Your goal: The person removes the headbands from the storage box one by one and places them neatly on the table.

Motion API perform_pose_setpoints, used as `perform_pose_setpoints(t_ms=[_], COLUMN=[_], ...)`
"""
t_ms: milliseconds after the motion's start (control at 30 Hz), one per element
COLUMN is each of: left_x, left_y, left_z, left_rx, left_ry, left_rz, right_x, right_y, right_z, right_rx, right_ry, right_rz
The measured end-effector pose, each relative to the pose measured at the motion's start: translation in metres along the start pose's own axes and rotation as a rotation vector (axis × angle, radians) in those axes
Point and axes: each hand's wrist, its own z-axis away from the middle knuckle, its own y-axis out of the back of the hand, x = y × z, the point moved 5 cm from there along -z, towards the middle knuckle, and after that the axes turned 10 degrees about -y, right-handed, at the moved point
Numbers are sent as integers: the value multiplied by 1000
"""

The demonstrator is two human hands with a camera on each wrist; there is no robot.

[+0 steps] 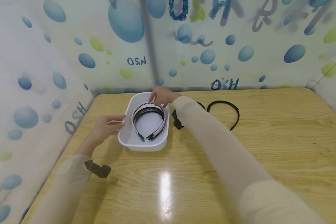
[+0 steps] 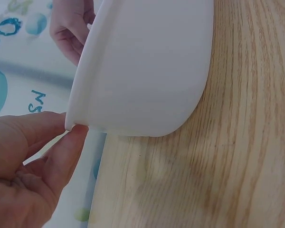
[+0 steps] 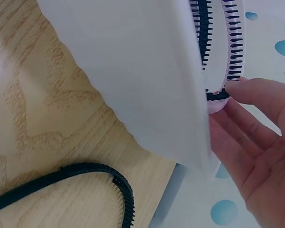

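In the head view, a white plastic tub [image 1: 142,147] stands on the table with several toothed headbands nested in it, pale ones and a black headband [image 1: 149,109] among them. My left hand [image 1: 107,128] pinches the tub's left rim between thumb and fingers; the left wrist view shows the grip at the tub wall [image 2: 137,66]. Over the tub's far right corner, my right hand [image 1: 163,95] has its thumb and fingers around a pale pinkish headband [image 3: 235,33] with dark teeth. Part of that headband is hidden behind the tub's side in the right wrist view.
A black headband [image 1: 236,111] lies on the wooden table [image 1: 282,149] right of the tub. Another dark headband [image 1: 201,105] shows partly behind my right forearm. A wall [image 1: 168,46] with blue and green dots runs along the table's back edge.
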Motion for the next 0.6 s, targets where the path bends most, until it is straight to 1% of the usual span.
perform_pose_setpoints(t_ms=[133,400,600], left_x=[0,0,-1], left_y=[0,1,1], left_z=[0,0,0], left_rx=[-1,8,2], left_ry=[-1,-5,10], left_rz=[-1,5,0], right_x=[-2,-6,-6], right_y=[4,13,17], right_z=[5,14,18], right_rx=[-4,23,40], right_ry=[4,45,77], right_rz=[-14,-5,-16])
